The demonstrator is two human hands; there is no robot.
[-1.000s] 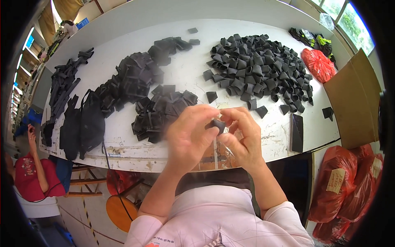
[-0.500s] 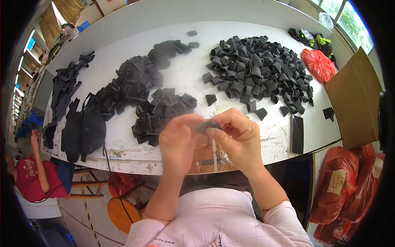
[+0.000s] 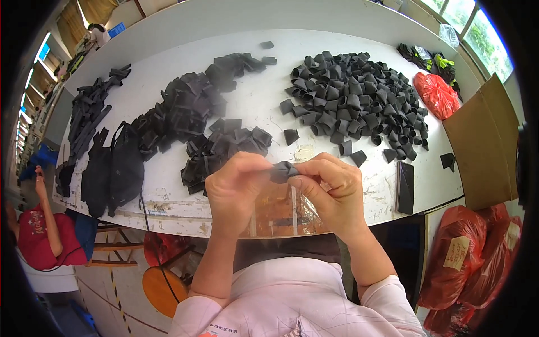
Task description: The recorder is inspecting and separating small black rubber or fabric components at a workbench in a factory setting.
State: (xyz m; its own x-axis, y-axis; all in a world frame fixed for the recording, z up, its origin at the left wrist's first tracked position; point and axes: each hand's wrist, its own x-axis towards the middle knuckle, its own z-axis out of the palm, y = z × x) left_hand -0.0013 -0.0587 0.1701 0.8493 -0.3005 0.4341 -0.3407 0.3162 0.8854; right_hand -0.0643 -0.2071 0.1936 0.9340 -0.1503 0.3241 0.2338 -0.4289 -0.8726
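We pinch a small dark fabric piece (image 3: 283,170) between our left hand (image 3: 236,188) and right hand (image 3: 331,188), its long axis running left-right above the white table (image 3: 252,106) edge. Beyond lie a heap of folded pieces (image 3: 353,106) and flatter piles (image 3: 224,149); nothing blocks it.

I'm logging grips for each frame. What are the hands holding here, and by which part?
Both hands pinch one small black fabric piece: the left hand holds its left end, the right hand its right end, above the table edge.

We hold both forearms up from the lower edge, converging at frame centre. Our left hand (image 3: 238,188) and right hand (image 3: 331,191) meet fingertip to fingertip, thumbs and forefingers pinched shut together, other fingers curled, wrists slightly bent inward.
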